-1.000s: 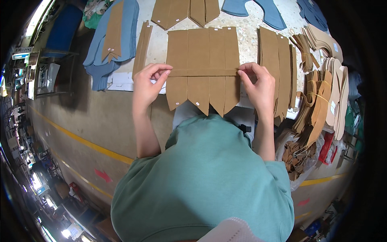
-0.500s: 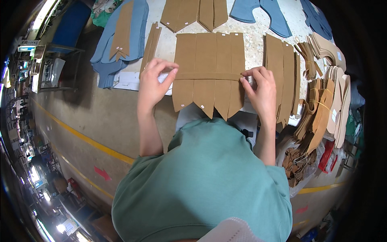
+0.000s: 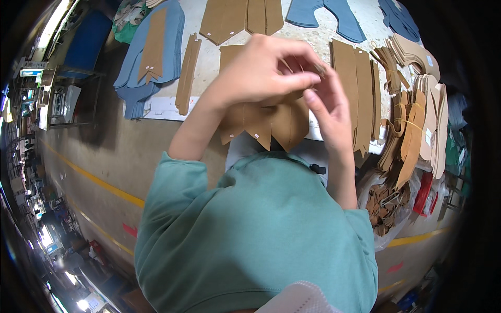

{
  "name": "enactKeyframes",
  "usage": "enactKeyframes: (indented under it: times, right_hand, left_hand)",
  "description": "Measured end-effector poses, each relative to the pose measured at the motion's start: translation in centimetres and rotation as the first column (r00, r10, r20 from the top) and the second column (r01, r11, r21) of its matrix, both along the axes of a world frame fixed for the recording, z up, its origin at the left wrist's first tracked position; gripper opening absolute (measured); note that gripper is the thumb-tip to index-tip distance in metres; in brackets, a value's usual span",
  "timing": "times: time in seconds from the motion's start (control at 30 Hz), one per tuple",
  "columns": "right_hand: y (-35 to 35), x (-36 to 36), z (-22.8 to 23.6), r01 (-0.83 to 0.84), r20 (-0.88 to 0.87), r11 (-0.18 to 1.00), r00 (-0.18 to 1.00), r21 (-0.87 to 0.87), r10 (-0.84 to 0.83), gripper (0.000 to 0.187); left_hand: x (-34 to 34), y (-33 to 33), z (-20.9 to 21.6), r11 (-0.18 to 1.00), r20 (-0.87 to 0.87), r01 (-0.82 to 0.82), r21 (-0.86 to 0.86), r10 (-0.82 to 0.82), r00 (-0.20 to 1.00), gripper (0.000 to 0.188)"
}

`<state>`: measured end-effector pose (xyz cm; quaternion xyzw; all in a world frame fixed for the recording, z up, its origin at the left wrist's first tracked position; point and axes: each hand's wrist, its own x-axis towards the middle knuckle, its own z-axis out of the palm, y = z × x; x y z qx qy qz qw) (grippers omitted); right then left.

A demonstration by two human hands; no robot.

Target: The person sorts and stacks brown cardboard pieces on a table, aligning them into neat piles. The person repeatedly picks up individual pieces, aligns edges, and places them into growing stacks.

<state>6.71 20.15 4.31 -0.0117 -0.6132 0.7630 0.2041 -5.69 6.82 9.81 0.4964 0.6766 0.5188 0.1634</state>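
Observation:
Brown cut pieces [image 3: 258, 122] with pointed lower ends and small white stickers lie side by side at the table's near edge. The strip seen across them earlier is hidden behind my hands. My left hand [image 3: 255, 68] has its arm across the pieces, and its curled fingertips meet my right hand. My right hand [image 3: 334, 107] stands at their right side, fingers curled, thumb toward the left thumb. A small brownish object [image 3: 319, 69] shows between the fingertips; I cannot make out its kind.
Blue cut pieces [image 3: 172, 47] lie stacked at the left, beside a narrow brown stack [image 3: 188, 75]. More brown stacks [image 3: 347, 78] stand at the right, near beige pieces [image 3: 430, 125] and tied brown bundles [image 3: 409, 130]. A plastic bag of brown scraps [image 3: 386, 208] sits below.
My left hand has left the left edge of the brown pieces and crossed rightward to my right hand. My right hand has lifted off their right edge, its fingers curled. The view has shifted slightly.

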Motion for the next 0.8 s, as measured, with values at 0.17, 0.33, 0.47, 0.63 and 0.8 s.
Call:
enactKeyframes:
  times: [0.17, 0.33, 0.47, 0.63, 0.8]
  right_hand:
    - [0.6, 0.6, -0.7, -0.262, 0.218, 0.962, 0.938, -0.072, 0.271, 0.034]
    - [2.7, 0.9, -1.3, -0.243, 0.451, 0.774, 0.890, 0.585, -0.061, 0.026]
    - [3.2, 2.0, -1.1, -0.104, 0.319, 0.517, 0.882, 0.850, -0.347, 0.020]
    - [3.4, 1.9, -0.9, -0.067, 0.208, 0.450, 0.940, 0.890, -0.272, 0.026]
    - [2.4, 0.1, -2.6, -0.039, 0.072, 0.383, 0.995, 0.923, -0.071, 0.035]
  left_hand:
    - [-2.9, -3.7, -1.8, 0.955, 0.257, -0.295, -0.002, 0.286, 0.923, 0.015]
    - [-3.5, -7.6, -6.1, 0.852, 0.300, -0.423, -0.307, 0.509, 0.807, 0.013]
    - [-2.4, -9.2, -7.9, 0.719, -0.017, -0.450, -0.530, 0.521, 0.853, 0.014]
    - [-2.4, -10.0, -7.8, 0.812, -0.406, -0.511, -0.284, 0.381, 0.831, 0.023]
    - [-3.0, -9.7, -8.0, 0.874, -0.359, -0.339, -0.349, 0.209, 0.910, 0.029]
